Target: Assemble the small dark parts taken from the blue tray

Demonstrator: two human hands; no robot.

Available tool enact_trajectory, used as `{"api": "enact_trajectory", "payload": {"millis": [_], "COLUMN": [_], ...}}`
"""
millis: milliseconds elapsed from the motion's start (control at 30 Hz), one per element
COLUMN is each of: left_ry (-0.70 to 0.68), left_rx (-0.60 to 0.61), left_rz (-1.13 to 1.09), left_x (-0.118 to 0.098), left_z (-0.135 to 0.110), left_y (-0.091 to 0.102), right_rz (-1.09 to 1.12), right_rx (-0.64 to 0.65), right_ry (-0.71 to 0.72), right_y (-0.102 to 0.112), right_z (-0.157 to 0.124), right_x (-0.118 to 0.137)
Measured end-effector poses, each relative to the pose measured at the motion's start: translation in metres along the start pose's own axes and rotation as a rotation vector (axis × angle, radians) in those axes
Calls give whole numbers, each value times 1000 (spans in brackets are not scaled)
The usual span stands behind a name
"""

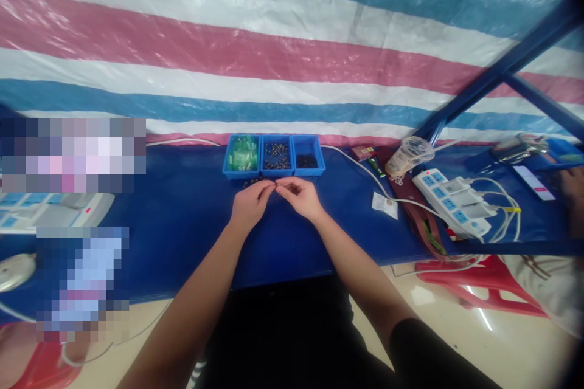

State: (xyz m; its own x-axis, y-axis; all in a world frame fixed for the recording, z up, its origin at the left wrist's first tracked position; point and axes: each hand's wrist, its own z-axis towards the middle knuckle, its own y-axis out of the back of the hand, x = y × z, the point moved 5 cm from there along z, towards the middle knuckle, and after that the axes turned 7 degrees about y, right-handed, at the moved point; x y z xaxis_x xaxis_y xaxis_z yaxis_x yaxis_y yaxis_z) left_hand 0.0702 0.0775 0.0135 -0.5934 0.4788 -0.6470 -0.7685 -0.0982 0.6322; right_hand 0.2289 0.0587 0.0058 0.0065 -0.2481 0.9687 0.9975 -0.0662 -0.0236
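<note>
A tiny part (275, 187) — pinched between left hand (249, 203) and right hand (298, 196) fingertips — just before the blue bins (274, 157).

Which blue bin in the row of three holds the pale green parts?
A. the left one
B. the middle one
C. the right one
A: the left bin is full of pale green parts, while the middle bin and right bin hold small dark pieces.

A tiny dark part (275, 187), pinched between both hands' fingertips, sits just before the bins.
</note>
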Motion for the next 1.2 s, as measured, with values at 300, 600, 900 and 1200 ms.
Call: {"api": "enact_trajectory", "payload": {"millis": [300,600,900,1200], "left_ry": [42,-22,-20,-16], "left_rx": [40,-14,-58,-33], "left_rz": [-3,30,17,21], "left_x": [6,1,-1,0], "left_z": [-2,-1,-2,0], "left_y": [-5,1,0,3], "right_rz": [27,12,47,24], "right_rx": [-2,2,5,4], "right_ry": [-12,9,-11,2], "right_y": [1,-1,1,-1], "right_z": [1,0,1,0], "right_x": [-3,0,-5,-5]}}
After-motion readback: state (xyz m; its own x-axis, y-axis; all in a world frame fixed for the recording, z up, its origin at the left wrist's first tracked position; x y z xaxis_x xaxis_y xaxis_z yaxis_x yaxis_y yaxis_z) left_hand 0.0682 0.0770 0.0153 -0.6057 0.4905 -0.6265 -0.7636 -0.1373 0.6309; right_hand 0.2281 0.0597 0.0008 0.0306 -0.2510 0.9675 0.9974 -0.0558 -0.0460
